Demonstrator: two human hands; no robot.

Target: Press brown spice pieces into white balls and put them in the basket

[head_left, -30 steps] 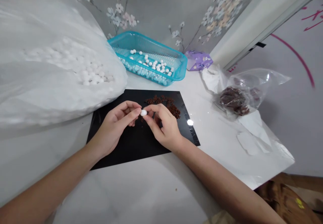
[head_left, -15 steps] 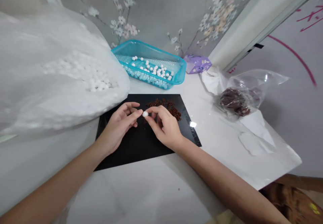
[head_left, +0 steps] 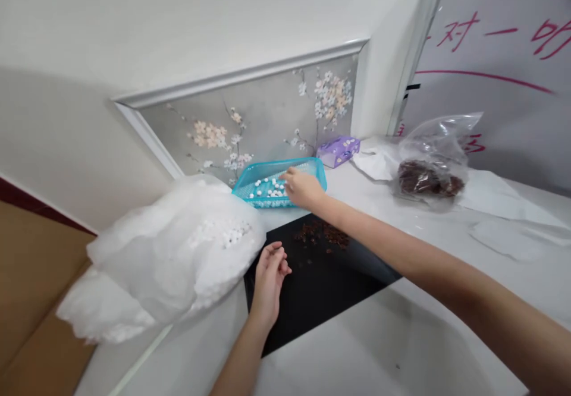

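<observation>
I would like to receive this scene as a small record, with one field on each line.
left hand: near black mat, fingers curled, nothing visibly held
right hand: over blue basket, grip unclear
in basket: small white balls
on mat: brown bits
left side: translucent white bag
right side: clear bag, brown contents
</observation>
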